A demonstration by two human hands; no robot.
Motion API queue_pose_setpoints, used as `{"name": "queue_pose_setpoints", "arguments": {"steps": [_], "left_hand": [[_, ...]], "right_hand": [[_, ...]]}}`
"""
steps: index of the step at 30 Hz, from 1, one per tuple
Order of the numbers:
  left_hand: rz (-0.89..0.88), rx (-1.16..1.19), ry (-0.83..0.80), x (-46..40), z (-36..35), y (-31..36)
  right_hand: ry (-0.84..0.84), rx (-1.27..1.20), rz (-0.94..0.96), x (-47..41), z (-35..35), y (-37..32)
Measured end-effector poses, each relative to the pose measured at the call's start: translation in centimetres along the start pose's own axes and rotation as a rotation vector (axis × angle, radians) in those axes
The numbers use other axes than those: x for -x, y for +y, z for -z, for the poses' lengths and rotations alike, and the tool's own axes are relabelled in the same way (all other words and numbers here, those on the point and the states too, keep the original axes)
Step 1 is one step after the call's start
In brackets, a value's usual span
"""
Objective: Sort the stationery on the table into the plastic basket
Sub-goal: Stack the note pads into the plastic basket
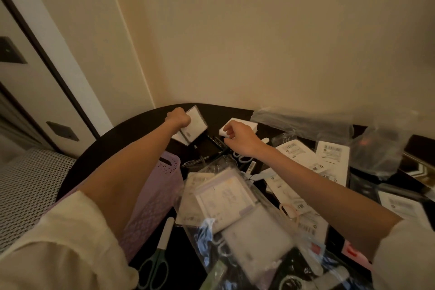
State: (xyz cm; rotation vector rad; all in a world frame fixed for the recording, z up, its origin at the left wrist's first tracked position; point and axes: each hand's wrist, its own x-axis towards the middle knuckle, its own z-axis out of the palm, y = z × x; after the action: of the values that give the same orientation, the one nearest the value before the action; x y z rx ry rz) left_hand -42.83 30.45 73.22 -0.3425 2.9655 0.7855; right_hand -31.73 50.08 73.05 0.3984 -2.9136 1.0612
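Note:
My left hand (179, 117) grips a white flat box (196, 126) at the far side of the dark round table (131, 129), lifted and tilted. My right hand (237, 138) curls its fingers around the near edge of a second white box (242, 126) that lies on the table. A lilac plastic basket (162, 186) stands at the table's left side, partly hidden under my left forearm. Packaged stationery in clear bags (226, 198) and white labelled packs (296, 153) cover the table's middle and right.
Green-handled scissors (156, 263) in a white sheath lie near the front beside the basket. Dark pens (211, 146) lie between my hands. Crumpled clear plastic bags (306, 122) pile at the back right. A patterned seat (28, 186) is left of the table; a wall stands close behind.

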Motion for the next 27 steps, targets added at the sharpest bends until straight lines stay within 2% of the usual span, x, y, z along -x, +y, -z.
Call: {"name": "queue_pose_setpoints", "arguments": {"steps": [2,5,8,10,12,18,21,24,27], "left_hand": [[-0.018,0.193,0.048,1.5,0.7,1.0],[-0.018,0.61,0.046,5.5,2.7,2.9],[-0.071,0.899,-0.119,10.9,4.7,4.3],[-0.104,1.032,-0.261,15.0,5.3,4.3],[-0.121,1.112,-0.329,18.5,5.3,4.2],[-0.236,1.038,-0.33,26.8,3.3,2.9],[-0.3,0.899,-0.28,29.9,2.3,2.2],[-0.371,0.717,-0.163,32.1,1.6,1.7],[-0.48,0.599,-0.04,33.5,0.5,0.9]], "right_hand": [[0.026,-0.039,-0.019,0.6,0.8,-0.5],[0.088,-0.197,-0.078,1.9,2.1,-1.6],[0.171,-0.473,-0.144,3.8,3.7,-3.2],[0.211,-0.658,-0.196,5.9,4.8,-4.4],[0.214,-0.761,-0.19,7.9,5.6,-5.2],[0.221,-0.85,-0.196,15.3,5.5,-5.8],[0.237,-0.901,-0.205,18.9,5.2,-5.1],[0.348,-0.926,-0.275,21.9,4.7,-4.0],[0.507,-1.031,-0.434,24.7,4.0,-2.3]]}}
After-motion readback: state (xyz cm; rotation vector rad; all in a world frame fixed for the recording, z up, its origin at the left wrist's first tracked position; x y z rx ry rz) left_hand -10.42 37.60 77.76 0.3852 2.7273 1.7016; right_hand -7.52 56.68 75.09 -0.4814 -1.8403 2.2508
